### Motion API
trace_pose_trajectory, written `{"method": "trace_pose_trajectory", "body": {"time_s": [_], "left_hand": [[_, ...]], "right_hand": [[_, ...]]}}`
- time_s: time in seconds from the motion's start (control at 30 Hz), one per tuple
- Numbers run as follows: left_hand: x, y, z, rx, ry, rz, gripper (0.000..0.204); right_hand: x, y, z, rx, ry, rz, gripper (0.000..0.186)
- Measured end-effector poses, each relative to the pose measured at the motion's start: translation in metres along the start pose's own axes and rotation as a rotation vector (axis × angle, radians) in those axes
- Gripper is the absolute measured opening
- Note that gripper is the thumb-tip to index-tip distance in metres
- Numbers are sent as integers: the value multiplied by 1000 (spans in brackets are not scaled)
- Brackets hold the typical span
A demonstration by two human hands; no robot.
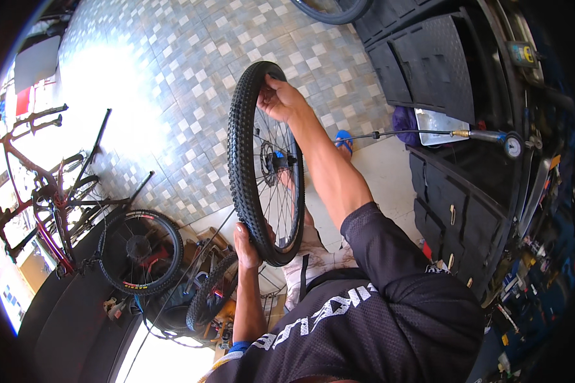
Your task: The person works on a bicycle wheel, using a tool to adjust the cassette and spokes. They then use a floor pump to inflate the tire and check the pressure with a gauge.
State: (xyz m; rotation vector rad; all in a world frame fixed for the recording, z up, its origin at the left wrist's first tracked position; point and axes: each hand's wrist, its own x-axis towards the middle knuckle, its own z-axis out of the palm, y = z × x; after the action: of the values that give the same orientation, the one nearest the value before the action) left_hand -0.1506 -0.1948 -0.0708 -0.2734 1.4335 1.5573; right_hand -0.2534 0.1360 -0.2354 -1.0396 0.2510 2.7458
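A bicycle wheel (pixel 238 150) with a black knobbly tyre stands upright in front of me, turned nearly edge-on. Its spokes, black hub (pixel 278 162) and disc rotor show on the right side. My left hand (pixel 247 247) grips the bottom of the tyre, thumb along the outer tread and fingers partly hidden behind it. At the top, my right hand (pixel 278 99) is closed over the tyre's inner edge by the rim, its fingers curled and the thumb on the sidewall. The right forearm passes in front of the wheel's right side.
To the right are black cabinets (pixel 437 64) and an inflator gauge (pixel 512 146) whose hose (pixel 364 135) stretches toward the wheel. A dark red bike frame (pixel 45 185) is at left, near another wheel (pixel 140 252). A blue flip-flop (pixel 344 138) is on a foot on the tiled floor (pixel 191 83).
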Motion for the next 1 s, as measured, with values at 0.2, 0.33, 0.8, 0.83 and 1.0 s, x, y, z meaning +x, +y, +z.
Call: {"method": "trace_pose_trajectory", "body": {"time_s": [0.2, 0.33, 0.8, 0.83, 1.0], "left_hand": [[1, -3, -5, -30, -6, 22, 77], [5, -4, -10, -9, -21, 29, 75], [59, 9, -5, -158, 72, -89, 71], [68, 7, -6, -129, 94, -92, 69], [89, 10, -7, -198, -17, -53, 57]], "right_hand": [[-11, 28, -3, -200, -105, -84, 18], [-26, 31, -2, -1122, 150, -442, 34], [-153, 63, -138, -1588, -176, -263, 65], [-168, 94, -121, -1129, -282, -93, 64], [-207, 117, -40, -1055, -35, -62, 53]]}}
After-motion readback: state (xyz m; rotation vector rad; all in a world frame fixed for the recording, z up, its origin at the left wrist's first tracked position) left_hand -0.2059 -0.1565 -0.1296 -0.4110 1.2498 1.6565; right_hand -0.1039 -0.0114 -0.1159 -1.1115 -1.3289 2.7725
